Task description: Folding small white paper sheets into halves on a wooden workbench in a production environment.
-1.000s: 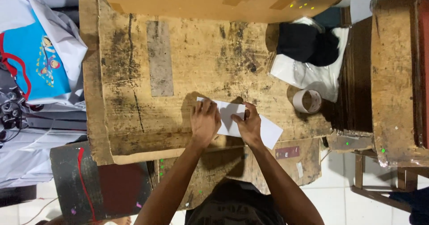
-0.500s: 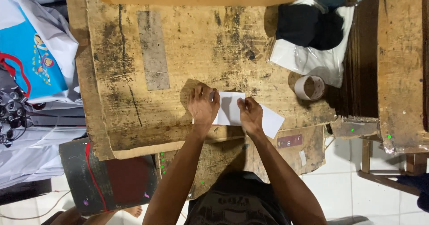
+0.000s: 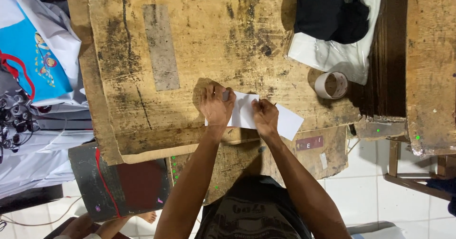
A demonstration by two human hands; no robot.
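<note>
White rectangular paper sheet (image 3: 266, 115) lies flat near the front edge of the worn, stained cardboard work surface (image 3: 190, 53). Left hand (image 3: 216, 106) presses palm-down on the sheet's left end, fingers spread narrow and curled slightly, a small grey object under the fingertips, kind unclear. Right hand (image 3: 265, 116) rests on the sheet's middle, fingers bunched and pinching at the paper's upper edge. Both forearms reach up from the bottom of the view, angled inward. Roll of tape (image 3: 331, 85) sits to the right, apart from the paper. Black cloth on clear plastic bag (image 3: 332, 53) lies beyond it.
</note>
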